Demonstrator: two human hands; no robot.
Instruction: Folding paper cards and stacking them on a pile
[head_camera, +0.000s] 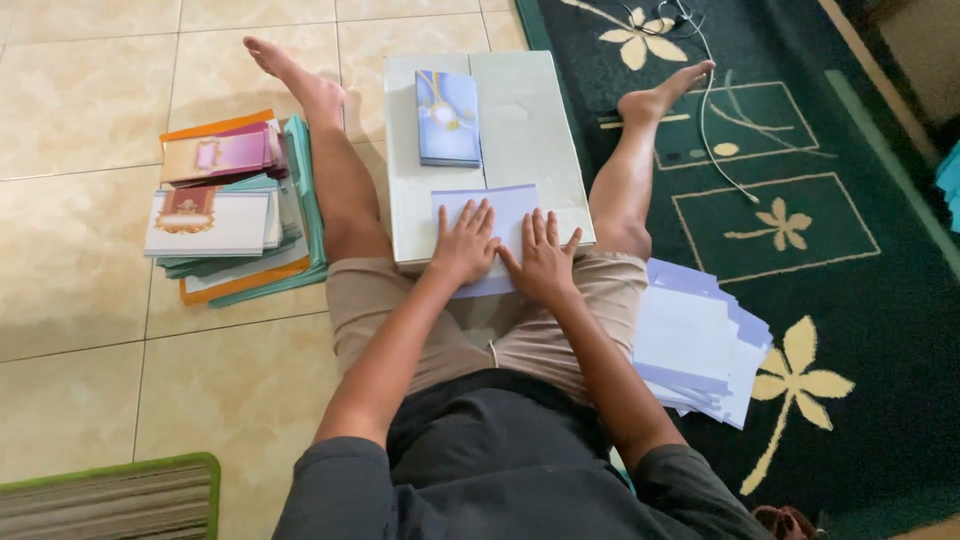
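I sit on the floor with legs spread around a flat pale cardboard box (525, 130). A pale lilac sheet (508, 208) lies at the box's near edge. My left hand (463, 245) and my right hand (543, 255) press flat on that sheet, side by side, fingers spread. Farther back on the box rests a small stack of blue and lilac printed cards (447, 118).
A loose pile of lilac sheets (695, 345) lies by my right thigh on a dark green flowered carpet (870, 300). Stacked coloured cards and envelopes (235, 205) sit on the tiles at left. A white cable (715, 120) crosses the carpet. A striped mat (110, 495) lies at the lower left.
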